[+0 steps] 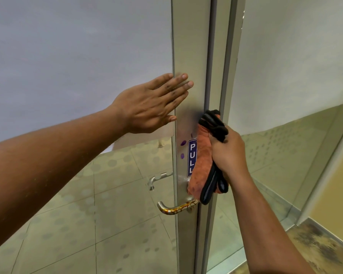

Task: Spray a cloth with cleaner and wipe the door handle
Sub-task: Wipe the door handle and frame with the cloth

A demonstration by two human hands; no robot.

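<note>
A curved metal door handle (pixel 174 209) with brownish stains sticks out from the door's metal stile (pixel 190 56), low in the view. My right hand (pixel 229 155) is shut on a bunched orange cloth with black edging (pixel 203 165), held against the stile just above the handle and partly over a blue PULL sticker (pixel 192 157). My left hand (pixel 152 105) lies flat with fingers spread on the door, at the glass edge above the sticker. No spray bottle is in view.
Frosted glass (pixel 77 56) fills the door panel on the left. A second handle (pixel 156 178) shows through the glass on the far side. Purple smudges (pixel 183 144) mark the stile. A glass side panel (pixel 285 155) and tiled floor lie to the right.
</note>
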